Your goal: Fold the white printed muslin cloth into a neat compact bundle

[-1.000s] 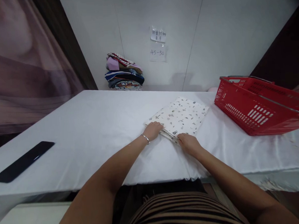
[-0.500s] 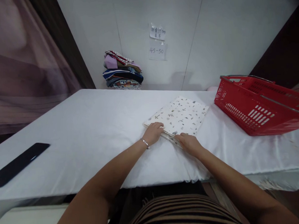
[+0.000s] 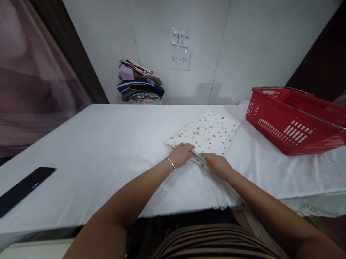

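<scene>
A folded white cloth with a small scattered print lies slantwise on the white-covered table. My left hand, a bracelet at its wrist, grips the cloth's near edge with fingers on top. Close to its right, my right hand holds the same edge, its fingers curled over the layers. The folded layers show between the two hands. Both thumbs are largely hidden.
To the right stands a red plastic basket with metal handles. A stack of folded clothes sits beyond the far edge by the wall. A black flat object lies at left. Paper signs hang on the wall.
My left hand has slid a little right along the cloth's near edge, closer to my right hand. My right hand stays at about the same place. The view has shifted slightly.
</scene>
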{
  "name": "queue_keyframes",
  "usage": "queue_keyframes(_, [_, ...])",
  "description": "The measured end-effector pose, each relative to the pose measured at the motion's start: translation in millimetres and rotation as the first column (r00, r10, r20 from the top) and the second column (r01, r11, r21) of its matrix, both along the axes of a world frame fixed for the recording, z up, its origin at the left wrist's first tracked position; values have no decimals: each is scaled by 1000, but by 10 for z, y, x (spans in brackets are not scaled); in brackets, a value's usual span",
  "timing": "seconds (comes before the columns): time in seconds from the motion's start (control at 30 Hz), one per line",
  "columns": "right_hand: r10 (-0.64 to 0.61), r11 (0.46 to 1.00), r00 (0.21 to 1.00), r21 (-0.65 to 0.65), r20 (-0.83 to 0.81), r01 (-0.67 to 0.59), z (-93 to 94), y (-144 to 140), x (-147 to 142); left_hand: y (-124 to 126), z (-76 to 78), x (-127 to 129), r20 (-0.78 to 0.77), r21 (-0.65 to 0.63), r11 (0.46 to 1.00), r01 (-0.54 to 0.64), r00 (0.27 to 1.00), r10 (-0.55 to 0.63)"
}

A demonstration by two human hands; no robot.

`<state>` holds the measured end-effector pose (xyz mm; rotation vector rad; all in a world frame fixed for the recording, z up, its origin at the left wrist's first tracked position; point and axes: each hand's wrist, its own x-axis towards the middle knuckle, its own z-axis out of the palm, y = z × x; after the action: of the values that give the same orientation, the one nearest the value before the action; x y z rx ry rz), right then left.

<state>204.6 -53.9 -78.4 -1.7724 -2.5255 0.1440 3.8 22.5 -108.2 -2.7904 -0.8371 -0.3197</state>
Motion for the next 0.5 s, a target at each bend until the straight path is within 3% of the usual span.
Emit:
queue_keyframes(0.3, [3,1000,998,15,-57,-2,-27,26,37,31,141,38,-113,-19,997,76,991,-78])
queue_keyframes(0.5, [-19,1000,999,9,-33,20,-16,34,22,29,83,81,-78,34,993,114,991,-111])
